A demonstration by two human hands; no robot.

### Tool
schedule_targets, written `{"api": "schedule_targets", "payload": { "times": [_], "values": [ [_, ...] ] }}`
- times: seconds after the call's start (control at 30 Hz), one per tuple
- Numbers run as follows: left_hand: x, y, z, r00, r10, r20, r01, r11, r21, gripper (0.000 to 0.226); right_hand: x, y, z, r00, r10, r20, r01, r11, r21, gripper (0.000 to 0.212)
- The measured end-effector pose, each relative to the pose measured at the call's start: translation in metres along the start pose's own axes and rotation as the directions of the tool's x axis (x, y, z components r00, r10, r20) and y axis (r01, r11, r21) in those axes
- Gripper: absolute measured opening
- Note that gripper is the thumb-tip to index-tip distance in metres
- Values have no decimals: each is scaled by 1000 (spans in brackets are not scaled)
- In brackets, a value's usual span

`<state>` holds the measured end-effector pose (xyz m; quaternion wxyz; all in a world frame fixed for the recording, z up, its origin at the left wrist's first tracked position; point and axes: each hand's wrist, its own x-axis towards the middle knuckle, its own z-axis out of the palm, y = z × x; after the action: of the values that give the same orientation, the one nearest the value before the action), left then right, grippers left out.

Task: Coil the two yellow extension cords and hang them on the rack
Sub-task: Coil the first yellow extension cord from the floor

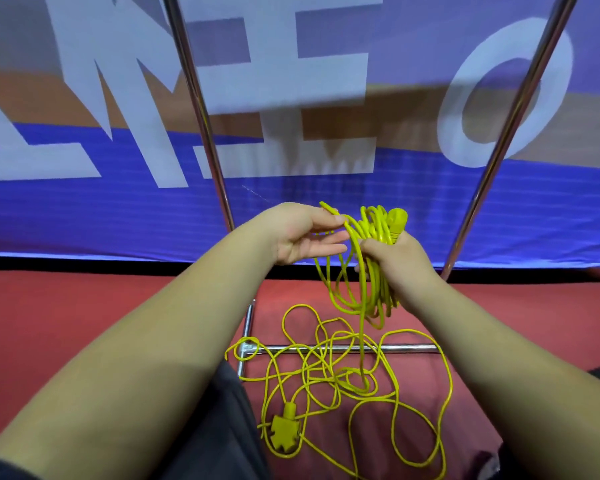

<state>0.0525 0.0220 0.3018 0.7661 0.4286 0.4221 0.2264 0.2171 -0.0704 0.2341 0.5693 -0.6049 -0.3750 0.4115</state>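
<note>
My right hand grips a bundle of yellow cord loops, with the cord's yellow plug sticking up above my fist. My left hand is beside it, palm turned inward, fingers straight, with one strand of the cord running over the fingertips. From the bundle a strand drops to a loose tangle of yellow cord on the red floor. A yellow multi-outlet socket end lies at the tangle's near left. The chrome rack stands just behind, its two uprights rising on either side of my hands.
The rack's base bars lie on the red carpet under the tangled cord. A blue banner with large white letters hangs behind the rack. My dark trouser leg shows at the bottom.
</note>
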Motion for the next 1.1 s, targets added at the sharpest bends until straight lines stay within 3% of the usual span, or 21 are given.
{"api": "schedule_targets", "payload": {
  "times": [0.13,0.37,0.57,0.7,0.9,1.1],
  "values": [
    [4,-4,7,996,30,-79,-29,1000,9,4,1,6,2,995,69,66,-75,994,78,10],
    [5,-6,10,989,-76,-126,88,992,92,8,-5,5,4,986,108,124,-126,980,152,33],
    [7,-20,-2,982,-121,-143,145,975,169,7,-11,3,7,986,46,160,-70,986,150,15],
    [9,-31,-3,974,-37,-224,99,957,274,16,-7,5,2,991,75,108,-89,987,130,11],
    [17,-44,-10,947,59,-314,81,907,414,11,-1,7,-7,990,120,71,-129,981,147,13],
    [19,-61,-11,967,0,-256,162,773,613,17,1,9,-14,981,191,39,-195,946,259,13]
  ]
}}
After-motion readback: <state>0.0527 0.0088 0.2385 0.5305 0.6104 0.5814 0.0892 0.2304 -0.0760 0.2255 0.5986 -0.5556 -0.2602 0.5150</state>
